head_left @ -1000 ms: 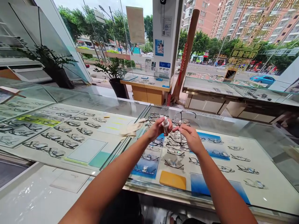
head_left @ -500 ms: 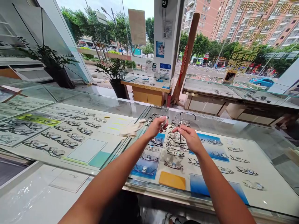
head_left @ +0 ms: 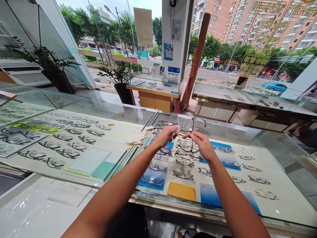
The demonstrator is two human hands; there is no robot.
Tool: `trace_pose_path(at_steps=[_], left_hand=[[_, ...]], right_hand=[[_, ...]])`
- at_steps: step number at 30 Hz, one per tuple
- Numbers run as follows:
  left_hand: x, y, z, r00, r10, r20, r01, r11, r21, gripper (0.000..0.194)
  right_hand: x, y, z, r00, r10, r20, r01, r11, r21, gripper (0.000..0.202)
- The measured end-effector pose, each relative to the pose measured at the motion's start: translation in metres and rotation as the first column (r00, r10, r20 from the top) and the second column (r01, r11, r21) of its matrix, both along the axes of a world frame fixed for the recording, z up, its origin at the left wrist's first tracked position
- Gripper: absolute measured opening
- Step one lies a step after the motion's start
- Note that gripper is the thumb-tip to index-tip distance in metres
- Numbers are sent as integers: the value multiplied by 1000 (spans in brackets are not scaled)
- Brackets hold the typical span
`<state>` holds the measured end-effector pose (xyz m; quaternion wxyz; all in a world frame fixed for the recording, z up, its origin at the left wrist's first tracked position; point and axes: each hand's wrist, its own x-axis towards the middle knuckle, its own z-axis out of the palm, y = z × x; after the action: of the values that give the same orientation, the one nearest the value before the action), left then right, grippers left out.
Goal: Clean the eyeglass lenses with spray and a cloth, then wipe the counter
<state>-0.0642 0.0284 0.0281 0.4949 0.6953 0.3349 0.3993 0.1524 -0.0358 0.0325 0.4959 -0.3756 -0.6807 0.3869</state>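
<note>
Over the glass display case (head_left: 223,211), my right hand (head_left: 202,144) pinches a pair of thin dark-rimmed eyeglasses (head_left: 190,125) by the middle of the frame. They are turned on end, one lens above the fingers and the other below. To the left, my left hand (head_left: 168,136) is closed around a small crumpled white piece (head_left: 175,129), which could be tissue or cloth; most of it is hidden by the fingers. A small gap lies between the left hand and the eyeglasses. Beneath both hands, rows of eyeglasses (head_left: 183,175) lie inside the case.
A beige cloth (head_left: 138,137) rests on the counter left of my hands. A yellow-orange case (head_left: 181,191) and blue sheets (head_left: 215,195) lie near the front. Another glass case (head_left: 99,178) adjoins on the left. Farther off stand a potted plant (head_left: 122,89) and a wooden cabinet (head_left: 156,99).
The view has shifted slightly, so the surroundings sit a little farther left. My left hand has come slightly closer to the eyeglasses. Both hands keep their hold.
</note>
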Motion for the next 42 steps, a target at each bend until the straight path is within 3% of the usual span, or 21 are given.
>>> trace_pose_path(at_steps=[6, 11, 18, 21, 24, 26, 29, 31, 33, 35, 39, 42], left_hand=[[6, -9, 5, 979, -106, -175, 116, 992, 53, 58], [8, -15, 7, 961, -184, -207, 182, 983, -29, 60], [7, -13, 3, 952, -204, -227, 209, 978, -6, 59], [0, -6, 4, 977, -160, -141, 157, 987, -32, 59], [-22, 14, 10, 995, 89, 37, -90, 996, 22, 56], [-46, 34, 13, 930, 349, 116, -360, 927, 102, 47], [-87, 64, 9, 653, 756, 51, -751, 637, 171, 25], [-111, 78, 2, 422, 905, -59, -889, 426, 166, 16], [-129, 86, -6, 281, 948, -148, -938, 304, 169, 20], [-141, 89, -14, 238, 948, -211, -942, 278, 189, 22], [-152, 89, -26, 220, 925, -309, -925, 299, 236, 18], [-155, 91, -32, 200, 927, -318, -937, 275, 214, 19]], right_hand=[[12, 12, -7, 976, -56, -211, 53, 998, -21, 32], [10, 11, -7, 976, -41, -214, 37, 999, -26, 31], [6, 8, -6, 975, -13, -221, 7, 1000, -25, 32], [8, 7, -3, 969, -20, -245, 9, 999, -44, 31], [10, 6, 1, 955, -19, -296, 2, 998, -55, 31], [12, 6, 4, 942, -15, -335, -5, 998, -59, 30], [15, 5, 8, 920, -4, -392, -31, 996, -83, 31], [19, 4, 10, 907, 10, -422, -59, 993, -105, 31], [23, 4, 11, 900, 31, -435, -92, 989, -118, 32], [27, 5, 11, 892, 49, -450, -112, 987, -115, 30], [32, 8, 9, 891, 28, -454, -93, 988, -122, 28], [33, 9, 9, 903, 9, -430, -74, 988, -133, 30]])
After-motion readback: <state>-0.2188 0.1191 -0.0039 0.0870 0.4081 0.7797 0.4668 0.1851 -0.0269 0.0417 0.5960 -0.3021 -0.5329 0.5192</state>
